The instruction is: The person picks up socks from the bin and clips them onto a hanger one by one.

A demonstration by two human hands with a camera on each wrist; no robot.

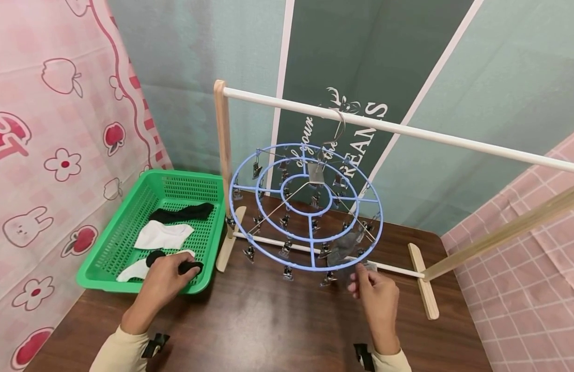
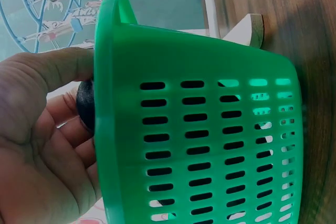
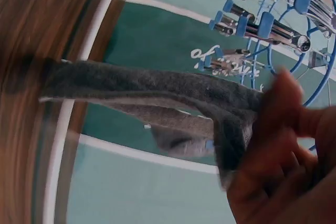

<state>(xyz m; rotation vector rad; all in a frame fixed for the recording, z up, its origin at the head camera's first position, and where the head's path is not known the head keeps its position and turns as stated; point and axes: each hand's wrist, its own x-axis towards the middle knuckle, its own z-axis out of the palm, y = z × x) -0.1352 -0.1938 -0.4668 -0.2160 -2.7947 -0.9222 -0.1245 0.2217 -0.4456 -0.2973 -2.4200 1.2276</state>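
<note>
Over the near end of the green basket (image 1: pixel 210 279), my left hand (image 1: pixel 163 279) holds a dark sock (image 1: pixel 191 267) that shows on both sides of the fingers. In the left wrist view, the basket wall hides most of that sock. My right hand (image 1: pixel 377 297) is at the near right rim of a round blue clip hanger (image 1: pixel 310 268), thumb and fingers together at the edge of a grey sock (image 3: pixel 157 83). The sock hangs down from the fingers, which are blurred in the right wrist view. Another grey piece (image 3: pixel 184 140) hangs behind it.
In the basket lie a black sock (image 1: pixel 182 213) and white socks (image 1: pixel 163 235). The hanger hooks onto the white rail (image 1: pixel 287 105) of a wooden stand, whose foot (image 1: pixel 423 281) rests on the brown table (image 1: pixel 268 320). Several metal clips dangle from the hanger.
</note>
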